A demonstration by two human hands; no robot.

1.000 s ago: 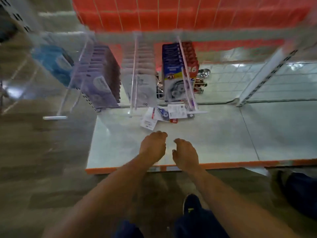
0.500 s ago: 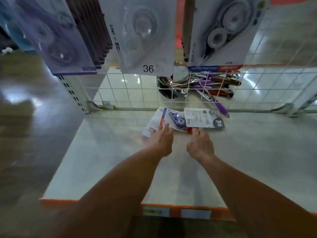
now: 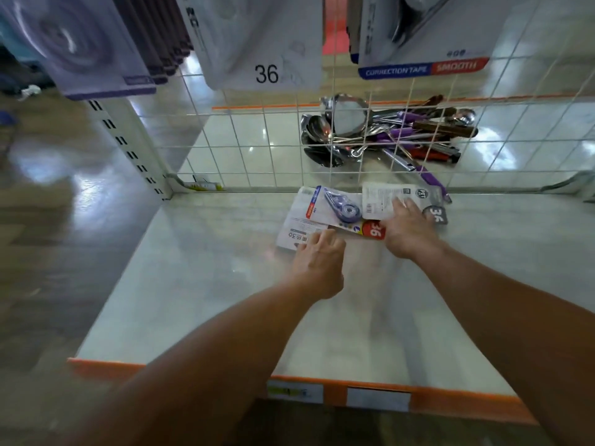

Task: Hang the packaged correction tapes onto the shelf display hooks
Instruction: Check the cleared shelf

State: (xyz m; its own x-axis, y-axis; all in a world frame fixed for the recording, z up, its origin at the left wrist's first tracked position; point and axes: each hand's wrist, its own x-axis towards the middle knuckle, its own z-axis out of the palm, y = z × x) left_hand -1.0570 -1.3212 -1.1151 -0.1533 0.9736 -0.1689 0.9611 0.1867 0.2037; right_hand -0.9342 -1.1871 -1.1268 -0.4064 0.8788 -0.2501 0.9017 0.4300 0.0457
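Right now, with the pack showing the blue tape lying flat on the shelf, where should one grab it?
Probably the near card edge by the red 36 badge, from the front. The blue-tape pack lies flat on the shelf, so only its thin edges can be pinched; its far end nears the wire grid, and another pack overlaps its right side.

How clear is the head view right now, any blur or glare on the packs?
Head view: loose packs on the shelf fairly sharp, their 36 tags legible; floor at left smeared by blur; glare patches on the tiles behind the grid; hanging packs above look soft.
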